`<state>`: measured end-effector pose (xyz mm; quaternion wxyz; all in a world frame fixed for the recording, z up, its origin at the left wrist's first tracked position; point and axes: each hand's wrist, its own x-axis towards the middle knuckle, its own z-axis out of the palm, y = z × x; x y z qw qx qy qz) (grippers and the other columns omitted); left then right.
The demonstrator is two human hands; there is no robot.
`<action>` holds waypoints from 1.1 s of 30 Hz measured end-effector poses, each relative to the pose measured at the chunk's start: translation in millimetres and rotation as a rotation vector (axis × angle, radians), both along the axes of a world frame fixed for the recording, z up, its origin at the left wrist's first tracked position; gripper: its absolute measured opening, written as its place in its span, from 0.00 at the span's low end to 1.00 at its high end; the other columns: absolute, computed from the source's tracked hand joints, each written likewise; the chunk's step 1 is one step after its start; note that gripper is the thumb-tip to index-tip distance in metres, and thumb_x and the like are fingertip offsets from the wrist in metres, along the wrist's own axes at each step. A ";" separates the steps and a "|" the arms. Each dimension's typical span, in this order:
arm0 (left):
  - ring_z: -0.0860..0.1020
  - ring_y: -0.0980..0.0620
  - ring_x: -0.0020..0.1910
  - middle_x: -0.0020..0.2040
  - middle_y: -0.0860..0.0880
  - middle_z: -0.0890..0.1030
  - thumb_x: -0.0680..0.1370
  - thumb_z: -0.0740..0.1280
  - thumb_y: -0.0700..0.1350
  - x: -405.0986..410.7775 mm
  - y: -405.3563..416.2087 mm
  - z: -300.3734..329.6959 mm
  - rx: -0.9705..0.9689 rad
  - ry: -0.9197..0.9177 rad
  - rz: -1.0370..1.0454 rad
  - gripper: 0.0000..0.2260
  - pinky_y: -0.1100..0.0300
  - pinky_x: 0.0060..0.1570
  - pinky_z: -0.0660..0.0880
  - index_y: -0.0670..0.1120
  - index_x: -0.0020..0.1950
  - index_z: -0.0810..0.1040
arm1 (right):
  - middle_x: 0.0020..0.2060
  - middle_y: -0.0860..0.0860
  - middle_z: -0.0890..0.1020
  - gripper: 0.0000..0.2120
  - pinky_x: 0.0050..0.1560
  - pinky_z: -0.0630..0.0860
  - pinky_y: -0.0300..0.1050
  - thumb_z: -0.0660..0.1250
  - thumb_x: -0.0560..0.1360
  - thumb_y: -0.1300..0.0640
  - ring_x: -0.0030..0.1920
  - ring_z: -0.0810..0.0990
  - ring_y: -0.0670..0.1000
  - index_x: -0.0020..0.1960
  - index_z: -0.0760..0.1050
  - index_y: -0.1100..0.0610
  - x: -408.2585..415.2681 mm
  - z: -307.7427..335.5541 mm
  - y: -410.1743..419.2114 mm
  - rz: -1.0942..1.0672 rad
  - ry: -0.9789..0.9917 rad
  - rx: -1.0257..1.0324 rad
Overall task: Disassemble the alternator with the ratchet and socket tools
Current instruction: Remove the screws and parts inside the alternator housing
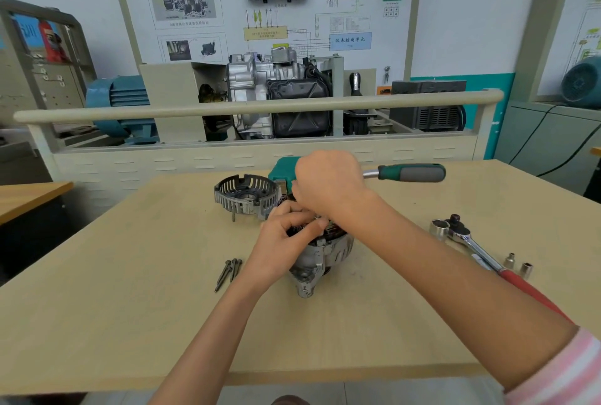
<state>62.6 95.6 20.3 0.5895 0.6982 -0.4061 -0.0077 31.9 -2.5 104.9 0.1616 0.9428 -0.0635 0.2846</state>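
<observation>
The alternator body (320, 258) stands on the wooden table (130, 307), its top open and its windings partly hidden by my hands. My left hand (286, 229) curls its fingers over the near rim and grips it. My right hand (328, 183) reaches down into the top with curled fingers; what it pinches is hidden. A removed slotted end cover (244, 198) lies just behind to the left. A green-and-grey handled ratchet (413, 173) lies behind my right hand. A red-handled ratchet (471, 245) with a large socket (439, 229) lies on the right.
Three long bolts (229, 271) lie left of the alternator. Two small sockets (518, 264) stand near the red-handled ratchet. A teal box (283, 170) sits behind my right hand. A rail and a cutaway gearbox display (279, 95) stand beyond the table's far edge.
</observation>
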 end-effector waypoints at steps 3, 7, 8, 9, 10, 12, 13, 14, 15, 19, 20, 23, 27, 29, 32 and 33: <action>0.71 0.58 0.59 0.51 0.57 0.76 0.76 0.68 0.46 0.5 0.7 0.8 0.042 -0.013 -0.017 0.08 0.65 0.60 0.65 0.55 0.38 0.83 | 0.26 0.47 0.64 0.15 0.25 0.54 0.40 0.58 0.77 0.50 0.29 0.66 0.49 0.33 0.64 0.55 -1.6 4.2 -9.8 0.190 0.064 -0.025; 0.67 0.71 0.56 0.54 0.57 0.75 0.76 0.68 0.47 1.8 0.2 -0.4 0.067 -0.044 -0.001 0.09 0.76 0.53 0.61 0.42 0.47 0.84 | 0.23 0.46 0.66 0.20 0.27 0.57 0.42 0.60 0.76 0.49 0.25 0.63 0.43 0.27 0.60 0.52 -8.3 8.7 -16.4 0.360 0.139 0.095; 0.68 0.70 0.55 0.54 0.54 0.75 0.76 0.68 0.46 0.1 -0.3 0.7 0.055 -0.036 0.008 0.08 0.77 0.52 0.62 0.44 0.46 0.85 | 0.23 0.46 0.66 0.20 0.27 0.57 0.42 0.60 0.76 0.49 0.26 0.64 0.44 0.27 0.60 0.52 -9.5 8.8 -17.6 0.355 0.142 0.116; 0.69 0.66 0.55 0.53 0.51 0.76 0.75 0.69 0.46 -1.7 -0.7 2.2 0.043 -0.023 0.021 0.06 0.77 0.52 0.63 0.47 0.44 0.85 | 0.23 0.46 0.67 0.20 0.27 0.58 0.42 0.60 0.76 0.50 0.27 0.66 0.46 0.28 0.60 0.52 -10.2 8.3 -18.0 0.337 0.137 0.122; 0.70 0.61 0.55 0.52 0.47 0.76 0.75 0.69 0.46 -3.0 -1.3 3.1 0.033 -0.012 0.037 0.05 0.76 0.52 0.64 0.49 0.41 0.85 | 0.25 0.46 0.67 0.19 0.27 0.58 0.42 0.59 0.76 0.50 0.28 0.67 0.48 0.29 0.62 0.53 -10.2 7.2 -17.3 0.310 0.122 0.110; 0.71 0.54 0.54 0.49 0.42 0.76 0.74 0.70 0.44 -4.5 -3.1 3.7 0.019 0.008 0.056 0.05 0.71 0.53 0.65 0.51 0.38 0.83 | 0.28 0.48 0.68 0.14 0.26 0.56 0.41 0.57 0.77 0.51 0.32 0.69 0.51 0.34 0.68 0.55 -9.3 4.6 -13.4 0.210 0.070 0.062; 0.72 0.53 0.53 0.48 0.42 0.75 0.74 0.71 0.44 -5.1 -4.2 3.6 0.015 0.015 0.065 0.06 0.67 0.54 0.66 0.53 0.38 0.83 | 0.30 0.49 0.67 0.11 0.25 0.56 0.41 0.57 0.77 0.53 0.33 0.69 0.51 0.38 0.70 0.55 -8.6 3.0 -10.4 0.120 0.044 0.058; 0.72 0.52 0.52 0.47 0.42 0.75 0.73 0.71 0.43 -5.5 -5.1 3.4 0.013 0.011 0.079 0.07 0.64 0.55 0.66 0.54 0.37 0.83 | 0.30 0.50 0.65 0.08 0.25 0.55 0.40 0.58 0.78 0.55 0.33 0.68 0.51 0.41 0.71 0.54 -7.6 1.6 -6.6 0.019 0.022 0.065; 0.72 0.52 0.52 0.46 0.43 0.76 0.73 0.71 0.42 -5.2 -5.7 3.0 0.013 0.000 0.092 0.09 0.62 0.55 0.67 0.55 0.37 0.82 | 0.29 0.50 0.64 0.07 0.24 0.55 0.40 0.58 0.77 0.58 0.32 0.68 0.51 0.40 0.70 0.54 -6.7 0.0 -1.8 -0.074 0.006 0.075; 0.71 0.61 0.54 0.46 0.52 0.76 0.74 0.70 0.42 -4.8 -6.0 1.2 -0.005 0.000 0.076 0.13 0.68 0.53 0.65 0.59 0.35 0.81 | 0.27 0.49 0.63 0.10 0.24 0.55 0.39 0.59 0.77 0.59 0.27 0.65 0.49 0.37 0.65 0.54 -2.8 -2.2 7.7 -0.135 -0.010 0.029; 0.71 0.62 0.54 0.47 0.53 0.76 0.75 0.69 0.42 -4.4 -5.4 1.1 -0.003 -0.003 0.065 0.13 0.69 0.53 0.65 0.60 0.35 0.81 | 0.27 0.49 0.62 0.09 0.25 0.56 0.40 0.59 0.77 0.57 0.29 0.66 0.50 0.38 0.65 0.53 -2.8 -1.3 6.3 -0.099 -0.010 0.021; 0.71 0.57 0.57 0.48 0.55 0.76 0.76 0.67 0.44 -1.3 -1.4 0.0 0.013 -0.020 0.023 0.16 0.64 0.56 0.66 0.61 0.32 0.80 | 0.27 0.48 0.62 0.10 0.25 0.54 0.40 0.58 0.77 0.52 0.32 0.67 0.51 0.38 0.66 0.53 -4.1 2.6 -2.4 0.058 0.024 -0.014; 0.69 0.59 0.60 0.54 0.53 0.76 0.77 0.66 0.47 0.8 0.7 -1.8 0.047 -0.055 -0.005 0.08 0.67 0.59 0.64 0.52 0.42 0.84 | 0.25 0.45 0.66 0.19 0.26 0.54 0.41 0.58 0.77 0.47 0.28 0.64 0.47 0.30 0.62 0.53 -8.2 8.7 -16.0 0.297 0.133 0.016; 0.69 0.65 0.58 0.53 0.55 0.76 0.76 0.68 0.47 0.2 0.3 -1.7 0.016 -0.030 -0.013 0.06 0.74 0.56 0.63 0.51 0.44 0.84 | 0.24 0.46 0.66 0.22 0.27 0.56 0.42 0.59 0.77 0.45 0.26 0.63 0.43 0.29 0.59 0.52 -11.0 11.2 -18.2 0.360 0.164 0.057; 0.72 0.64 0.54 0.48 0.58 0.77 0.74 0.70 0.44 -2.3 -2.2 -1.9 -0.084 0.019 -0.007 0.09 0.75 0.53 0.65 0.58 0.38 0.84 | 0.25 0.45 0.66 0.21 0.26 0.55 0.42 0.57 0.78 0.44 0.26 0.63 0.44 0.30 0.61 0.53 -12.3 10.5 -13.7 0.306 0.146 0.031; 0.73 0.60 0.53 0.46 0.55 0.77 0.73 0.71 0.43 -2.5 -3.5 -2.9 -0.103 0.019 0.017 0.10 0.71 0.54 0.67 0.59 0.38 0.83 | 0.27 0.46 0.66 0.19 0.26 0.55 0.41 0.57 0.78 0.46 0.27 0.65 0.46 0.32 0.63 0.54 -10.7 8.0 -11.0 0.252 0.115 0.005</action>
